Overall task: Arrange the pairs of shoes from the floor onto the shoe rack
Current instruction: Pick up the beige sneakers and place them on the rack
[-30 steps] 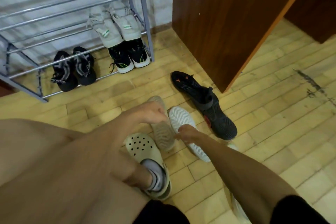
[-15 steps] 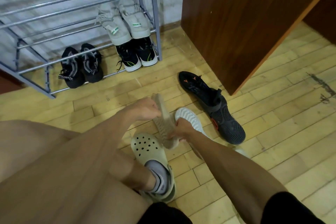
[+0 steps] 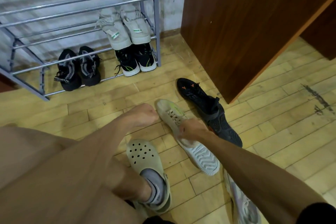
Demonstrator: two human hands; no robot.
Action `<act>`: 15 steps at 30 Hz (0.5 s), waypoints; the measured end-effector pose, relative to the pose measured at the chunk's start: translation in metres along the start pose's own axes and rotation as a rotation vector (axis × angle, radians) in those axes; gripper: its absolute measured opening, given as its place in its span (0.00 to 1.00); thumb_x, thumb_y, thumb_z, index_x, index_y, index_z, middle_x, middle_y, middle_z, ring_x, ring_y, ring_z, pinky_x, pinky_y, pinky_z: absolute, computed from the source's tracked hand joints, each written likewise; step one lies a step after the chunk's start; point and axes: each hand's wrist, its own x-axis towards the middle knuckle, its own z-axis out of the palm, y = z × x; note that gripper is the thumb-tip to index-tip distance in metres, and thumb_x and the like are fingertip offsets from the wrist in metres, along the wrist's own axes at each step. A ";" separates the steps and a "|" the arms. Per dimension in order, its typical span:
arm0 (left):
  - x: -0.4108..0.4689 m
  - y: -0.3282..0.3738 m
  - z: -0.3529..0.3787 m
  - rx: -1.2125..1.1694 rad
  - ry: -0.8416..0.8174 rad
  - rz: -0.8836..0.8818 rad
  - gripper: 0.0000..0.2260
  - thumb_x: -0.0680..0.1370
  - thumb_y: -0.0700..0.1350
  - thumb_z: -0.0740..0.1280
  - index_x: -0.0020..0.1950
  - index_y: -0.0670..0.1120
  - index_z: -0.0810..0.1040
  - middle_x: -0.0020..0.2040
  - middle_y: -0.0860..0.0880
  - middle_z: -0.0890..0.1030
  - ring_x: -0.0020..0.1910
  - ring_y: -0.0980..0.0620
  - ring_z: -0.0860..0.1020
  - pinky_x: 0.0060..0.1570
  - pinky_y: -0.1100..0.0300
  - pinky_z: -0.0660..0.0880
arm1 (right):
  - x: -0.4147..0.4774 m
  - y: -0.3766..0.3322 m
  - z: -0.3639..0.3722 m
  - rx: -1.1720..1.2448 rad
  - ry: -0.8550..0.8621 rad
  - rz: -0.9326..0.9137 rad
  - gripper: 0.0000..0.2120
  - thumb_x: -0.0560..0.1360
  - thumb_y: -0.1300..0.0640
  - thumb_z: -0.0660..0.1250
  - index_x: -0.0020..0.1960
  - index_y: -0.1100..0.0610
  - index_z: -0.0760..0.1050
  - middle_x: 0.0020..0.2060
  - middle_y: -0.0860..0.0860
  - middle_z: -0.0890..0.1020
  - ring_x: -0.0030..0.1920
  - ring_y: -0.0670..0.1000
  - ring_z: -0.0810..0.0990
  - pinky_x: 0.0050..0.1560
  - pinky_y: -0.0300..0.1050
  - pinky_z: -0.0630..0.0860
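Left hand [image 3: 143, 116]: curled into fist, nothing in it, just beside beige shoe [image 3: 170, 112] toe
Right hand [image 3: 192, 130]: gripping beige shoe at heel end
Beige shoe: upright on floor, near shoe rack [image 3: 156, 23] front right corner
Mate [image 3: 201, 156]: sole up, touching beige shoe heel
Black shoes [image 3: 194, 94]: on floor beside cupboard [image 3: 245, 23]
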 end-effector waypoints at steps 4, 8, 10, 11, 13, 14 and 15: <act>0.007 0.000 0.003 0.024 -0.035 0.003 0.02 0.77 0.42 0.61 0.47 0.49 0.72 0.47 0.48 0.72 0.45 0.50 0.72 0.47 0.58 0.67 | 0.016 0.017 -0.003 0.116 0.007 0.128 0.30 0.73 0.45 0.68 0.67 0.62 0.68 0.65 0.60 0.72 0.60 0.60 0.77 0.58 0.55 0.77; 0.015 -0.003 0.001 -0.028 -0.073 0.013 0.03 0.75 0.41 0.61 0.47 0.49 0.70 0.46 0.48 0.70 0.45 0.52 0.71 0.46 0.58 0.65 | 0.022 0.025 0.003 0.075 -0.211 0.208 0.47 0.71 0.40 0.70 0.76 0.64 0.51 0.74 0.61 0.58 0.73 0.62 0.61 0.68 0.54 0.68; 0.019 -0.003 -0.002 -0.065 -0.073 0.028 0.04 0.75 0.41 0.62 0.46 0.49 0.70 0.46 0.47 0.71 0.44 0.52 0.71 0.45 0.57 0.65 | 0.028 0.026 0.003 0.077 -0.225 0.200 0.45 0.71 0.43 0.71 0.75 0.66 0.53 0.73 0.60 0.62 0.72 0.61 0.65 0.66 0.52 0.71; 0.022 -0.003 -0.004 -0.075 -0.068 0.031 0.04 0.75 0.41 0.61 0.47 0.49 0.70 0.46 0.47 0.72 0.44 0.52 0.72 0.45 0.57 0.66 | 0.030 0.026 0.000 0.108 -0.220 0.223 0.43 0.71 0.46 0.72 0.74 0.66 0.55 0.71 0.60 0.65 0.69 0.60 0.69 0.63 0.51 0.74; 0.024 -0.004 -0.004 -0.079 -0.068 0.019 0.04 0.75 0.41 0.61 0.47 0.49 0.71 0.46 0.47 0.73 0.44 0.51 0.73 0.45 0.57 0.68 | 0.033 0.027 -0.007 0.192 -0.218 0.263 0.37 0.70 0.52 0.75 0.71 0.68 0.63 0.65 0.60 0.73 0.63 0.60 0.76 0.57 0.52 0.79; 0.024 -0.004 -0.003 -0.076 -0.072 0.010 0.04 0.75 0.41 0.61 0.47 0.49 0.72 0.46 0.47 0.74 0.44 0.51 0.74 0.45 0.57 0.69 | 0.034 0.027 -0.009 0.244 -0.245 0.281 0.33 0.70 0.54 0.75 0.67 0.69 0.67 0.60 0.61 0.77 0.58 0.60 0.79 0.55 0.53 0.80; 0.023 -0.005 -0.002 -0.073 -0.076 0.000 0.04 0.75 0.41 0.61 0.47 0.49 0.72 0.46 0.47 0.74 0.44 0.51 0.74 0.45 0.57 0.69 | 0.033 0.027 -0.011 0.335 -0.278 0.313 0.28 0.70 0.56 0.75 0.63 0.70 0.71 0.55 0.62 0.79 0.54 0.60 0.80 0.53 0.53 0.81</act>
